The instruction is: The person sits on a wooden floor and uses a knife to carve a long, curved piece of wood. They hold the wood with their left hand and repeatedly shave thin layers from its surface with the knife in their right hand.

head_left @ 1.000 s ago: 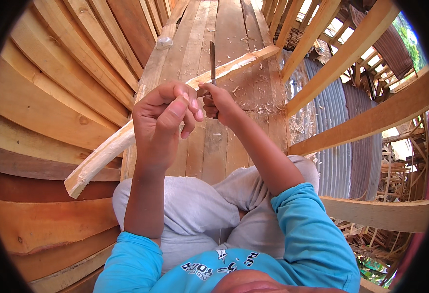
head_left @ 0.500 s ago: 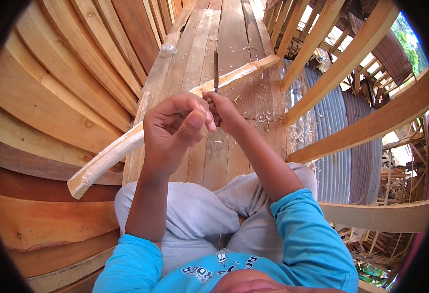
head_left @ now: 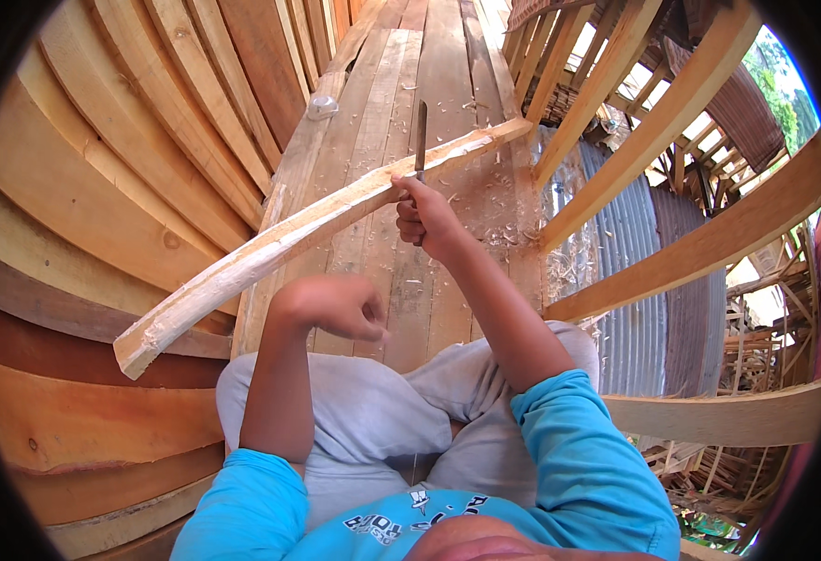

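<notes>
My right hand [head_left: 424, 217] is closed around the handle of a knife [head_left: 421, 140], its dark narrow blade pointing up and away from me. Behind the blade, a long pale wooden pole [head_left: 270, 229] lies slantwise, its near end low on the left and its far end at the right. Shaved patches show along its length. My left hand [head_left: 340, 307] hangs in front of my left knee, apart from the pole. Its fingers are curled inward and slightly blurred; anything inside them is hidden.
Plank flooring [head_left: 373, 122] runs away from me, scattered with wood shavings [head_left: 499, 168]. Stacked boards [head_left: 102, 168] line the left side. A clear plastic item [head_left: 322, 107] stands beside them. On the right are wooden rails [head_left: 700, 252] with corrugated metal sheets [head_left: 630, 271] beyond.
My left hand has dropped from beside the right hand toward my lap, uncovering the middle of the pole. The pole has shifted slightly left; the knife stays in my right hand.
</notes>
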Available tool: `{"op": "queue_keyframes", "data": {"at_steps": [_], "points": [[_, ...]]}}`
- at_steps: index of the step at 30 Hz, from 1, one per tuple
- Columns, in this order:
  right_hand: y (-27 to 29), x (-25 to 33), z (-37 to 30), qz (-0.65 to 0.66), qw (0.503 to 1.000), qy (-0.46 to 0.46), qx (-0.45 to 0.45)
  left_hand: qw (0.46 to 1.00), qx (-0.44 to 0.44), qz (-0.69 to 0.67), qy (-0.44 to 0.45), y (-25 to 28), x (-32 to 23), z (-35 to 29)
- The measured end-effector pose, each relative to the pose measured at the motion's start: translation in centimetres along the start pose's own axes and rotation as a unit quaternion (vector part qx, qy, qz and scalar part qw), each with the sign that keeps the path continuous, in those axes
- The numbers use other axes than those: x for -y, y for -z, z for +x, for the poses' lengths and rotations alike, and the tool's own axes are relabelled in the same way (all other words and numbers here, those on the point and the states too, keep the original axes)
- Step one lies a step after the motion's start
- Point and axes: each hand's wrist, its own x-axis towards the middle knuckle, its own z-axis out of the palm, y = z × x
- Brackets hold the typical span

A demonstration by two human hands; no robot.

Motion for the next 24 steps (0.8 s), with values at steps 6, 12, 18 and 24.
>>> {"op": "queue_keyframes", "data": {"at_steps": [6,12,18,24], "points": [[0.0,2.0,-1.6,0.026,0.999,0.033,0.002,0.917,-0.35,-0.169,-0.092,0.5,5.3,-0.6],[0.1,2.6,-2.4,0.033,0.998,0.051,0.001,0.469,-0.619,-0.436,-0.454,-0.2,0.0,3.7],[0.1,3.6,-4.7,-0.032,0.999,0.011,-0.007,0.366,-0.583,-0.523,-0.503,0.1,-1.8,3.7],[1.5,7.2,-9.7,-0.288,0.953,0.041,-0.08,0.406,-0.545,-0.47,-0.563,0.0,-0.4,4.0]]}}
